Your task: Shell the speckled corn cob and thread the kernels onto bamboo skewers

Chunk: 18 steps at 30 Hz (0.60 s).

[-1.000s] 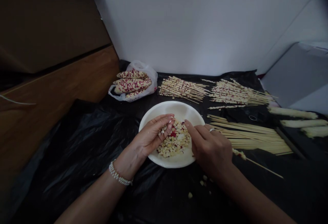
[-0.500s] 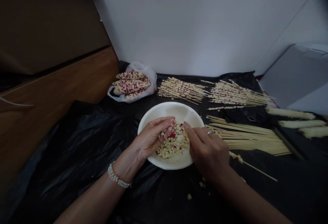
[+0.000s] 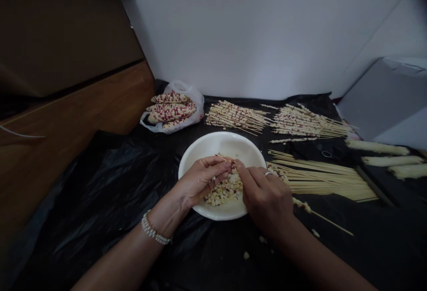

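Note:
Above a white bowl (image 3: 190, 160) of loose corn kernels (image 3: 223, 193), both hands meet at the fingertips. My left hand (image 3: 203, 177) is closed, thumb and finger pinching what looks like a corn kernel, with pale kernels showing between the other fingers. My right hand (image 3: 268, 195) is wrapped round a thin wooden skewer (image 3: 333, 223). Kernels are threaded along the part of the skewer just behind the hand, and its bare end sticks out to the right. The skewer's front tip is mostly hidden by the fingers.
Behind the bowl lie corn cobs in a plastic bag (image 3: 173, 109) and two piles of kernel-threaded skewers (image 3: 230, 115). Bare skewers (image 3: 327, 177) lie at right, with stripped cobs (image 3: 392, 161) beyond. Black plastic sheeting (image 3: 110, 193) covers the surface; a white wall (image 3: 250, 33) rises behind.
My right hand has shifted slightly left, carrying the skewer with it. The left fingertips have moved a little right and down, so the fingertips are now closer together.

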Motion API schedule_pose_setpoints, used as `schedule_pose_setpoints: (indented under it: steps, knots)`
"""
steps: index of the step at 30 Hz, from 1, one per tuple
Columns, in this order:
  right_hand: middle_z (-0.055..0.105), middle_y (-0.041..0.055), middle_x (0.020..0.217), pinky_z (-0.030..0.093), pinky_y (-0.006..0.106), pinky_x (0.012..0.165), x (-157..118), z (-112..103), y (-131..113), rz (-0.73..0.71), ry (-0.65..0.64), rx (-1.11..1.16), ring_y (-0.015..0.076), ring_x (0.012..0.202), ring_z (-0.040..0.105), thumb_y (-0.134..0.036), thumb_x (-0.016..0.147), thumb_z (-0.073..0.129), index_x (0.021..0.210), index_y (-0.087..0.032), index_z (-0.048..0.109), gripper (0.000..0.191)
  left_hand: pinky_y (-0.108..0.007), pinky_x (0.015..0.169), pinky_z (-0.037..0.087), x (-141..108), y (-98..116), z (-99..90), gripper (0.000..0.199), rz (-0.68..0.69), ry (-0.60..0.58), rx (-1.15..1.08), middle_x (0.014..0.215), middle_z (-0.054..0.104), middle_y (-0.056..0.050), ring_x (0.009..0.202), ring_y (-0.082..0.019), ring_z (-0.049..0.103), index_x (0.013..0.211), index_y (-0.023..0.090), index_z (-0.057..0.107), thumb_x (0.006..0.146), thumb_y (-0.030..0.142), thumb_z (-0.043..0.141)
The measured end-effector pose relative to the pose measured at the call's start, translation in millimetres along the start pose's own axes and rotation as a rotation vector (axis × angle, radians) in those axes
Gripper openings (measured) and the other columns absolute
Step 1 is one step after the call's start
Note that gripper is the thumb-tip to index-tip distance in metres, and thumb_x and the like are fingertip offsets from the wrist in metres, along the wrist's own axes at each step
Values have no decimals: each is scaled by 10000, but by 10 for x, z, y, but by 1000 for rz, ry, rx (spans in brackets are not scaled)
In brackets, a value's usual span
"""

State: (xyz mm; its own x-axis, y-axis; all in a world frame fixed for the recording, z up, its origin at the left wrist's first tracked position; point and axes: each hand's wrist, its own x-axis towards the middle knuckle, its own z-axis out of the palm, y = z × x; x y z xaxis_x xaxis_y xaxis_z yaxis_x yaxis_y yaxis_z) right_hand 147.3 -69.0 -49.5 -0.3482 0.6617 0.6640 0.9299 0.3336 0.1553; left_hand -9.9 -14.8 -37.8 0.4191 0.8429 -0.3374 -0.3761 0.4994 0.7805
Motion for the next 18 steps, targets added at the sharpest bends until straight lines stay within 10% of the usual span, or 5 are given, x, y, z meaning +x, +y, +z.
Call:
schedule_pose_setpoints:
  steps: [6, 9, 18]
  knots:
    - [639, 14, 733, 291, 289, 591, 22, 8, 102, 21, 44, -42, 125, 640, 494, -132, 840, 522, 1145, -144, 606, 316, -272, 921, 498, -16, 106, 6, 179, -40, 27, -223, 928, 700, -109, 896, -150, 656, 942, 63, 686, 805, 91, 574]
    - [647, 15, 748, 294, 286, 594, 20, 11, 128, 23, 49, -51, 124, 644, 496, -136, 840, 523, 1152, -153, 605, 322, -346, 1020, 430, -24, 148, -30, 456, -69, -84, -303, 1062, 674, -159, 1095, -223, 599, 1026, 27, 642, 647, -124, 438]
    - [646, 18, 748, 311, 287, 592, 14, -3, 109, 10, 37, -15, 127, 670, 515, -138, 843, 522, 1158, -150, 607, 327, -216, 908, 498, -60, 168, -10, 427, -121, -18, -252, 1100, 668, -150, 1060, -191, 626, 1080, 65, 621, 712, -109, 492]
